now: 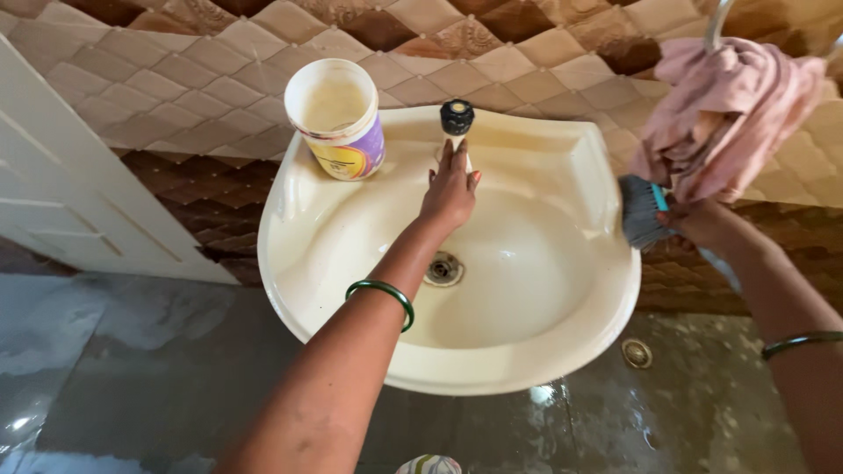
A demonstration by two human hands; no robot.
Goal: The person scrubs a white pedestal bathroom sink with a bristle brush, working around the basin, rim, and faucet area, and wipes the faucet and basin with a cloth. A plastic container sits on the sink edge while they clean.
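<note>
My left hand (450, 191) reaches over a cream wall-mounted sink (536, 351), fingers apart and stretched toward the tap with a black knob (457, 116) at the sink's back rim; the fingertips touch or nearly touch the tap's base. My right hand (702, 224) is beside the sink's right edge, closed on a scrub brush (644, 211) with dark bristles and a blue handle. The drain (443, 269) shows in the basin below my left wrist, which wears a green bangle.
A white plastic tub (338, 118) with a purple and yellow label stands open on the sink's left back rim. A pink cloth (729, 114) hangs on the tiled wall at the right. The floor is wet, with a round floor drain (637, 353). A white door (70, 202) is at the left.
</note>
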